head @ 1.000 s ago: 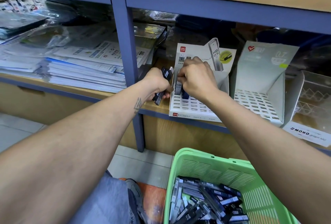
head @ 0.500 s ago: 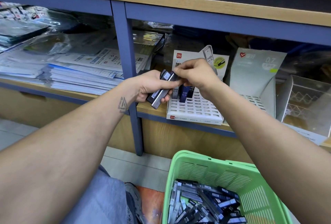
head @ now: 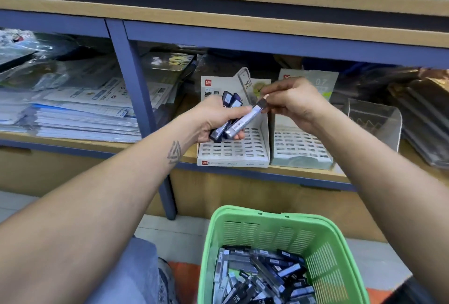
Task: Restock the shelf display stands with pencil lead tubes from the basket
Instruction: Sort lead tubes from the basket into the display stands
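lead tubes (head: 227, 121) in both hands, above basket (head: 325, 250)

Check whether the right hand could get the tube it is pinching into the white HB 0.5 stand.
Probably yes: the right hand pinches one lead tube just above the HB 0.5 stand; only the left hand and its bundle partly cover the slots.

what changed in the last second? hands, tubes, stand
The right hand left the white display stand, where it was seating a tube a second ago, came up and now pinches the top end of a fresh tube from the bundle gripped by the left hand, which also rose. Unchanged: both stands and the green basket stay put.
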`<state>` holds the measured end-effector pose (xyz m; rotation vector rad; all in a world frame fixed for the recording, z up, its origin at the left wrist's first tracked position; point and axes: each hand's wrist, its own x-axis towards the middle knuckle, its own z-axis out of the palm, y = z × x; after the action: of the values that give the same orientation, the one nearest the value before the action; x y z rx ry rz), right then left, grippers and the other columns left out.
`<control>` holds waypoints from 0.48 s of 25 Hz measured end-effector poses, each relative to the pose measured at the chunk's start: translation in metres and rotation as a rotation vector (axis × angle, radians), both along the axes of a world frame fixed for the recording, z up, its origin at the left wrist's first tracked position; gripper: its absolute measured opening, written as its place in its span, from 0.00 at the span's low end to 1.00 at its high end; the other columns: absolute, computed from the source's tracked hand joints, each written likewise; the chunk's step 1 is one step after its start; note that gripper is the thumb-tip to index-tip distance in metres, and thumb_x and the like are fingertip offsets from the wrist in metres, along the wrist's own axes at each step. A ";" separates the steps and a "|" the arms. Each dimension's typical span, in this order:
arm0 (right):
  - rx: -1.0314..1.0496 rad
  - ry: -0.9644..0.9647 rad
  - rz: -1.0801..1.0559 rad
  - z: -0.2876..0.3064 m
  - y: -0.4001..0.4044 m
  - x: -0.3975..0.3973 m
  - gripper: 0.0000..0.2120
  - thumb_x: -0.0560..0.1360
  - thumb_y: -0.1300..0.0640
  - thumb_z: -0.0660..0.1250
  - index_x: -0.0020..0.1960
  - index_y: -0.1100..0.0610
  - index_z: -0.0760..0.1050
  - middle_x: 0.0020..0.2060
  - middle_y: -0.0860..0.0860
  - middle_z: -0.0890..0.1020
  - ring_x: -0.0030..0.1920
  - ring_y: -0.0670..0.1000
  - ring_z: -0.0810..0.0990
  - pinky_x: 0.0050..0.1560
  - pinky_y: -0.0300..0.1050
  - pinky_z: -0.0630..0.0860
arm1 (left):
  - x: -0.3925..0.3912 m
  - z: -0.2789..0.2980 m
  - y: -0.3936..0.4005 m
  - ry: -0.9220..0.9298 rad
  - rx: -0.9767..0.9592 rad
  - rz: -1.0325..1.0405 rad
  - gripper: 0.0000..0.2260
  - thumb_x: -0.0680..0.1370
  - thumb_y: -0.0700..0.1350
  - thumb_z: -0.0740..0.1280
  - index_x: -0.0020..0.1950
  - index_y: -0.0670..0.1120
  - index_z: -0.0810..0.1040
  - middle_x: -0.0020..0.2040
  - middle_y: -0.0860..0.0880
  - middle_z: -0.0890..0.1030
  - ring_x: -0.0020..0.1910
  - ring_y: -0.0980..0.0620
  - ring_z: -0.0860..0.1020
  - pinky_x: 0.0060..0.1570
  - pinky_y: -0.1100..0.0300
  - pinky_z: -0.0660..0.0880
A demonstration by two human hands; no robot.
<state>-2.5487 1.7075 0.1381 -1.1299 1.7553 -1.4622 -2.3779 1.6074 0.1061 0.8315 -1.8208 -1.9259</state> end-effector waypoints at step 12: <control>-0.121 -0.023 -0.080 -0.028 0.050 -0.093 0.08 0.76 0.69 0.71 0.52 0.60 0.83 0.44 0.60 0.87 0.41 0.52 0.85 0.43 0.39 0.80 | -0.091 -0.020 0.039 -0.070 -0.075 -0.189 0.11 0.82 0.44 0.69 0.57 0.36 0.77 0.42 0.36 0.85 0.41 0.36 0.86 0.38 0.51 0.83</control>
<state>-2.6419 1.7570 0.1098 -1.1102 1.7338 -1.6418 -2.4692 1.6462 0.0861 0.7341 -2.0661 -1.9478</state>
